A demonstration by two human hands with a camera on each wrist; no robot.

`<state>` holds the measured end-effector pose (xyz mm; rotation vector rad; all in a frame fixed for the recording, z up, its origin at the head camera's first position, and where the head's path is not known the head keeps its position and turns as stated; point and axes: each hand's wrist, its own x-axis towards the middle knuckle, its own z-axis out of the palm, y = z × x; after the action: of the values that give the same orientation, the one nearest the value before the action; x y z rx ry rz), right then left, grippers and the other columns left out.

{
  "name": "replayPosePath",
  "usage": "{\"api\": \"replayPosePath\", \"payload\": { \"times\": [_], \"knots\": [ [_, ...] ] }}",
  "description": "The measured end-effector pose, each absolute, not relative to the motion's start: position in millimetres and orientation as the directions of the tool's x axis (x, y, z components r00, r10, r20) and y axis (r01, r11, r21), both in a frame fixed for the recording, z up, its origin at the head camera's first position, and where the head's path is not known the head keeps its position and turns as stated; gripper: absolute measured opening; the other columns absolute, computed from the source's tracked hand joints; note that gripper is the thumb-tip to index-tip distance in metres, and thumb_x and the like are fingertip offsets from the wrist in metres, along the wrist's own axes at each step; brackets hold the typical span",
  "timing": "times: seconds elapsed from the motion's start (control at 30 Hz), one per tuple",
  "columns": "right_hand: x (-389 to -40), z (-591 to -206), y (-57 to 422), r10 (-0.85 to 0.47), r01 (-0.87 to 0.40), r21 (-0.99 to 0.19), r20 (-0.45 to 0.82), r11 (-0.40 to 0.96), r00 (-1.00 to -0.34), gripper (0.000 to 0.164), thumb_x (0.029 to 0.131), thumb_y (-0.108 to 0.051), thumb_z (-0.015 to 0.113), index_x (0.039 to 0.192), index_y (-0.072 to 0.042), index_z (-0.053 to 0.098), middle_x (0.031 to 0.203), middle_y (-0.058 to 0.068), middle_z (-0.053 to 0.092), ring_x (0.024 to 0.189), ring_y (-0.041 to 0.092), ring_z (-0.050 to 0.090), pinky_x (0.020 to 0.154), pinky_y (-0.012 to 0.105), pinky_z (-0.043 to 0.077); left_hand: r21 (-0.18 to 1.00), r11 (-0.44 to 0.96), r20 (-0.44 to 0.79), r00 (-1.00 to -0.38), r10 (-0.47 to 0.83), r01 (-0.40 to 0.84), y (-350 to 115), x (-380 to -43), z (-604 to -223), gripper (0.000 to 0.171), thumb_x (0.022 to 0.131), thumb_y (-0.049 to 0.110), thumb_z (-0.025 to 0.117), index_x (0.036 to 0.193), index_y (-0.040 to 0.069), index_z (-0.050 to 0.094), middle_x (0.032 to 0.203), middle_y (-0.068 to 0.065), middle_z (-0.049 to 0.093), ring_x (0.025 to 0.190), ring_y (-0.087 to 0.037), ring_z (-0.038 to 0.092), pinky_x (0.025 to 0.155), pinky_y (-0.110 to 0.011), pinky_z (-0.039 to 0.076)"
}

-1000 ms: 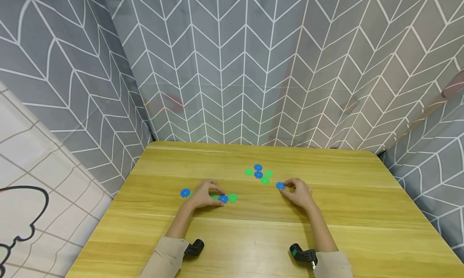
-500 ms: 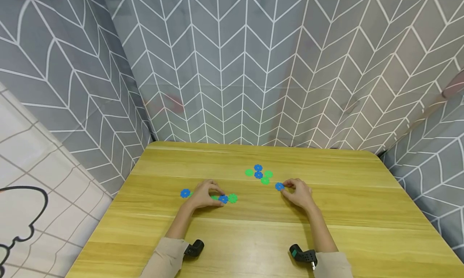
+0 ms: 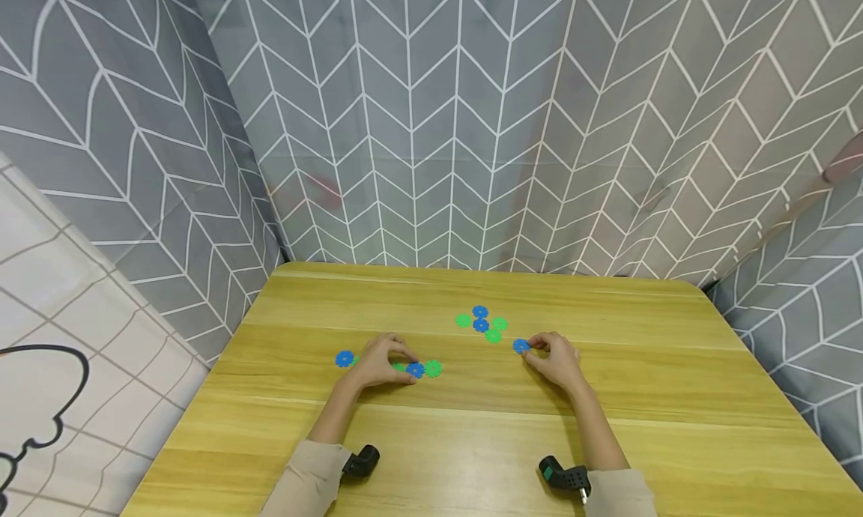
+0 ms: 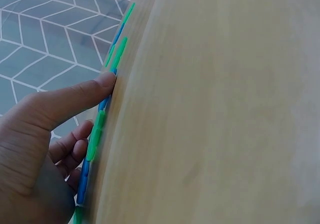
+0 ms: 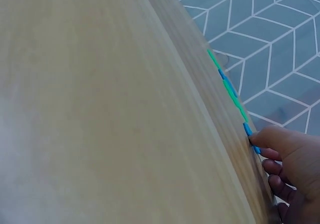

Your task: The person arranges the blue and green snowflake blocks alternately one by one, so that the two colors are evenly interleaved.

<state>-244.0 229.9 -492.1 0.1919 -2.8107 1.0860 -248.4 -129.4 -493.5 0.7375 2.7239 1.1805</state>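
Observation:
A row of blue and green notched plastic snowflake discs lies at the left of the table in the head view. My left hand reaches over this row and hides part of it. Its thumb and index finger hold a blue snowflake disc by opposite edges. A green snowflake disc adjoins it on the right, and another blue disc shows at the row's left end. Off to the right, my right hand pinches a single blue snowflake disc between thumb and fingertips, at the table surface.
Beyond the hands, several loose discs form a small group, including a blue disc and a green disc. The wooden table ends at a grey patterned curtain. Each wrist carries a black camera mount.
The blue snowflake disc in my right fingertips has shifted very slightly left and back. My left hand and the row of discs stay in place.

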Motion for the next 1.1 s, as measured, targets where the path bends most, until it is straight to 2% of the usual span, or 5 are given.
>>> {"api": "replayPosePath", "payload": {
  "times": [0.33, 0.5, 0.7, 0.8, 1.1],
  "knots": [
    [-244, -493, 230, -0.069, -0.167, -0.653, 0.174, 0.738, -0.982, 0.022, 0.083, -0.016, 0.070, 0.096, 0.002, 0.068, 0.100, 0.018, 0.063, 0.095, 0.036, 0.057, 0.082, 0.052, 0.029, 0.709, 0.591, 0.101, -0.885, 0.454, 0.384, -129, -250, -495, 0.032, 0.066, 0.030, 0.086, 0.093, 0.017, 0.075, 0.111, -0.007, 0.058, 0.112, -0.032, 0.047, 0.097, -0.061, 0.029],
    [-244, -493, 229, -0.060, -0.157, -0.653, 0.169, 0.741, -0.984, 0.022, 0.083, -0.016, 0.070, 0.096, 0.001, 0.068, 0.099, 0.017, 0.063, 0.096, 0.035, 0.057, 0.083, 0.053, 0.029, 0.711, 0.579, 0.120, -0.881, 0.458, 0.398, -128, -251, -495, 0.034, 0.065, 0.031, 0.086, 0.094, 0.017, 0.075, 0.105, -0.003, 0.060, 0.106, -0.029, 0.051, 0.095, -0.060, 0.030],
    [-244, -493, 228, -0.057, -0.159, -0.665, 0.172, 0.730, -0.983, 0.022, 0.083, -0.017, 0.070, 0.095, 0.002, 0.068, 0.100, 0.017, 0.062, 0.096, 0.035, 0.057, 0.085, 0.054, 0.028, 0.672, 0.581, 0.170, -0.859, 0.483, 0.460, -119, -255, -495, 0.040, 0.064, 0.034, 0.086, 0.097, 0.014, 0.074, 0.096, 0.002, 0.065, 0.093, -0.020, 0.057, 0.086, -0.043, 0.045],
    [-244, -493, 228, -0.055, -0.157, -0.669, 0.171, 0.727, -0.984, 0.022, 0.083, -0.017, 0.071, 0.095, 0.002, 0.068, 0.100, 0.017, 0.062, 0.096, 0.035, 0.056, 0.086, 0.054, 0.027, 0.655, 0.576, 0.174, -0.839, 0.515, 0.489, -111, -257, -494, 0.043, 0.065, 0.034, 0.086, 0.099, 0.012, 0.074, 0.097, 0.000, 0.066, 0.093, -0.020, 0.058, 0.083, -0.040, 0.047],
    [-245, -497, 230, -0.054, -0.163, -0.660, 0.183, 0.733, -0.982, 0.023, 0.083, -0.017, 0.071, 0.095, 0.002, 0.068, 0.099, 0.016, 0.062, 0.096, 0.035, 0.057, 0.085, 0.054, 0.027, 0.686, 0.576, 0.117, -0.849, 0.516, 0.444, -95, -256, -494, 0.037, 0.067, 0.029, 0.086, 0.098, 0.012, 0.074, 0.101, -0.004, 0.063, 0.101, -0.027, 0.052, 0.090, -0.052, 0.040]
  ]
}}
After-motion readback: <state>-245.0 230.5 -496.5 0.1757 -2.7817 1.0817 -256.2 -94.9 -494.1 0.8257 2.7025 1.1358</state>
